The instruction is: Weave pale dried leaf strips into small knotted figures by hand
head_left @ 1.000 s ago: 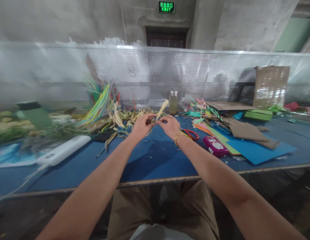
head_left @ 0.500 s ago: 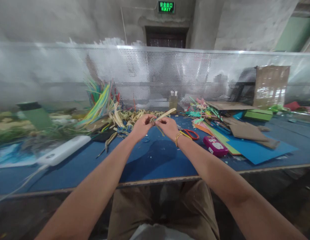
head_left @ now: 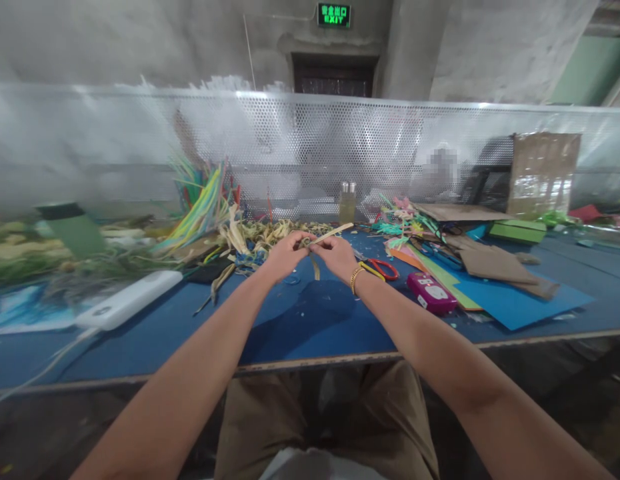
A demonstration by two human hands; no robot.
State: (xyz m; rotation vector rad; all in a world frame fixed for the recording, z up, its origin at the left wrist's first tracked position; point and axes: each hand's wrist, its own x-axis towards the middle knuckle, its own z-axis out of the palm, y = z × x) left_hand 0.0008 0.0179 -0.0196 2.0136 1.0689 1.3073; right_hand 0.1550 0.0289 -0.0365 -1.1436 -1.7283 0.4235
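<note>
Over the blue table [head_left: 300,333], both hands work close together on one pale, dried plant-fibre strip [head_left: 336,232]. My left hand [head_left: 284,256] is closed, thumb and fingers pinching the strip's left portion. My right hand [head_left: 340,253] pinches it just alongside, a gold bracelet [head_left: 355,277] on that wrist. One end of the strip sticks out up and to the right above the right fingers; another piece hangs down between the hands. Fingers hide the part where the pieces cross. Behind the left hand lies a heap of dried husks [head_left: 263,233].
Red-handled scissors [head_left: 384,269] and a purple box-like device [head_left: 431,292] lie right of my hands. Coloured sheets [head_left: 525,300] and cardboard [head_left: 495,267] spread farther right. A white power strip [head_left: 130,300] is at left; a bottle [head_left: 347,203] stands near the perforated screen [head_left: 315,147].
The strip's upper end has tipped slightly lower. Its hanging piece now points more nearly straight down. Both hands stay in about the same place, still pinching.
</note>
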